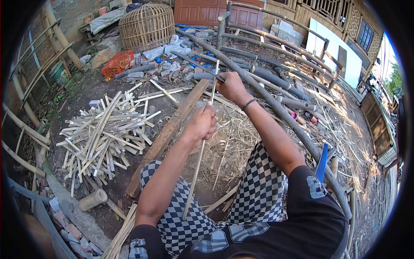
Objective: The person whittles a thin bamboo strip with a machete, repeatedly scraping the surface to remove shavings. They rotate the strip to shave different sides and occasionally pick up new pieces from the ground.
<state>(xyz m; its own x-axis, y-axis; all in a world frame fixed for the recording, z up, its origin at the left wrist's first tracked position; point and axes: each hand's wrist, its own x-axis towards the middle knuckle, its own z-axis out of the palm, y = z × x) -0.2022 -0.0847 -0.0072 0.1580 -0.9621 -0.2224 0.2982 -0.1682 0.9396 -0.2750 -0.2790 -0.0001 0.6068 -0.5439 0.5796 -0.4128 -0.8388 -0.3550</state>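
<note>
A long thin bamboo strip (199,160) runs from between my knees up past both hands. My left hand (202,124) is closed round its middle. My right hand (233,89), wearing a dark wristband, is higher and further right, its fingers wrapped round the handle of a dark-bladed knife (196,64). The blade points up and left and crosses near the strip's upper end; whether it touches the strip I cannot tell. Curly shavings (230,140) cover the ground between my legs.
A pile of cut bamboo strips (103,134) lies at the left, beside a wooden plank (170,129). A long pole (276,105) slants along my right. Further off are an orange crate (117,63), a woven basket (146,26) and a blue blade-like object (321,164) near my right elbow.
</note>
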